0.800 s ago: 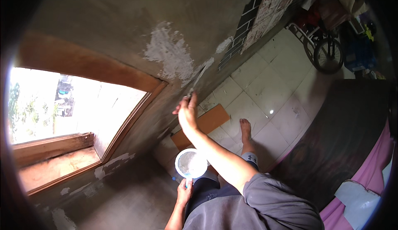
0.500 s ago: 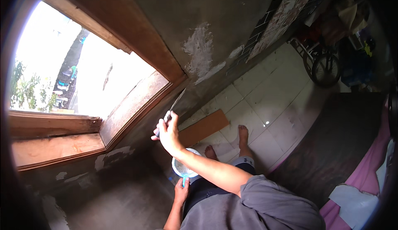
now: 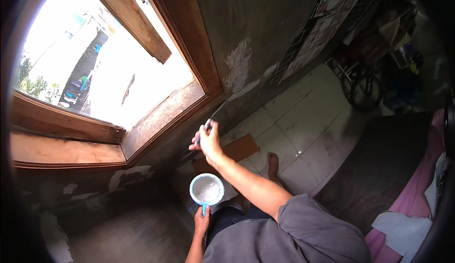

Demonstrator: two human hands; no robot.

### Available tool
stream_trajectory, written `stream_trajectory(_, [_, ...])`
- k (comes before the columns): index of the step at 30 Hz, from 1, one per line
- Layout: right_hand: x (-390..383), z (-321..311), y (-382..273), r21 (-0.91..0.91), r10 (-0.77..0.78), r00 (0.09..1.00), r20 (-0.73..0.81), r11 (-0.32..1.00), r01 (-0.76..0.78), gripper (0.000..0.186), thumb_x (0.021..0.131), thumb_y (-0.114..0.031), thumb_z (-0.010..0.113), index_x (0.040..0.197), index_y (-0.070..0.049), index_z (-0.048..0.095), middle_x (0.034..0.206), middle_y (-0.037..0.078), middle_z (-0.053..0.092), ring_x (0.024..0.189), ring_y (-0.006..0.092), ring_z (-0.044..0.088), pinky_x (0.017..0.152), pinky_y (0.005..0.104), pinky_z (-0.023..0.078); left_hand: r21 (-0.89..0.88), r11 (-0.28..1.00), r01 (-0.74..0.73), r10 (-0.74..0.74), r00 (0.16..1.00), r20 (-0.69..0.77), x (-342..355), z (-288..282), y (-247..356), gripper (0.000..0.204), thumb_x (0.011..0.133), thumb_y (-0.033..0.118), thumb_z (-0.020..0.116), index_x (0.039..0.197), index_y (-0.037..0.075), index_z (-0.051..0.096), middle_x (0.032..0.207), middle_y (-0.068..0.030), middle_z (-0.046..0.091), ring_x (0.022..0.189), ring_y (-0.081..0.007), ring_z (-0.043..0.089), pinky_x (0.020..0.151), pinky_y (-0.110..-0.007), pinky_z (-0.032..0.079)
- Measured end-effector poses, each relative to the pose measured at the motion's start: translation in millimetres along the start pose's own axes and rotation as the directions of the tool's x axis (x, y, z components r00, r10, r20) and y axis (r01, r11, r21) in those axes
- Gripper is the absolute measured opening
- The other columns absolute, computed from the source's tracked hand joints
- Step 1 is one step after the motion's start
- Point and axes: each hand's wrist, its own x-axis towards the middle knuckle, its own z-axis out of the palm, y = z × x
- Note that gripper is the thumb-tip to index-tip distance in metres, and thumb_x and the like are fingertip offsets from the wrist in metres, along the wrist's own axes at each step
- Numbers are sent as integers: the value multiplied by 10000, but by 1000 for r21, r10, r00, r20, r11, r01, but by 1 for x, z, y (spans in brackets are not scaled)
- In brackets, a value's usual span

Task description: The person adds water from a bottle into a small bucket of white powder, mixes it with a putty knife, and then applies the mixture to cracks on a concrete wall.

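Note:
My left hand (image 3: 202,219) is closed around the handle of a round blue dipper (image 3: 204,210), held level in front of my body. Pale grey paste (image 3: 207,189) covers the inside of its bowl, and smears whiten the rim. Stretched out ahead, my right hand (image 3: 208,142) grips the dark handle of a putty knife (image 3: 218,108). The thin blade points up toward the wall, just below the lower corner of the wooden window frame (image 3: 196,35). Whether the blade tip touches the wall I cannot tell. Whitish filler patches (image 3: 238,66) mark the dark wall beside the frame.
An opened wooden sash (image 3: 135,21) hangs in the bright window. A brown board (image 3: 237,149) lies on the tiled floor (image 3: 303,116) near my foot. Farther right stand a wheeled frame (image 3: 365,90) and a dark surface (image 3: 374,154) with pink cloth (image 3: 412,192) beside it.
My right hand has moved slightly right and up with the putty knife. The dipper, partly covered by my right forearm before, now shows fully. My view has shifted a little.

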Motion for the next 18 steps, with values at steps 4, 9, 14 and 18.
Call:
stream_trajectory(4, [-45,-36,12,-36,-4,1000,20,999,4,385,1103,-212,445,1439,-80,311,929,76,566,708,141,599,528,343,621,28,996,-80,80,997,4,-1,8,25,455,1033,427,603,908,-10,627,735,-97,611,719,-175,552,708,-369,490])
stream_trajectory(9, [9,-111,-53,10,88,971,-223,996,-88,114,1081,-187,361,1107,-95,424,895,83,557,598,165,550,427,300,444,-15,995,-97,96,993,-71,-10,14,32,452,1032,427,605,907,-7,629,739,-103,612,721,-179,549,713,-374,489])
stream_trajectory(14, [61,-114,-121,27,216,974,-73,976,-215,148,1065,-167,411,996,-49,467,839,84,558,601,164,568,433,283,443,-33,994,-108,104,989,-107,-10,31,54,451,1033,420,608,884,-5,616,723,-86,597,715,-169,542,698,-371,484])
stream_trajectory(18, [-10,-69,-150,-12,155,985,79,988,-155,123,1078,-186,426,1049,-70,452,884,84,553,619,164,575,425,285,411,-77,993,-90,78,986,-151,-26,45,73,453,1033,421,611,871,-2,612,716,-81,595,706,-164,541,686,-365,481])
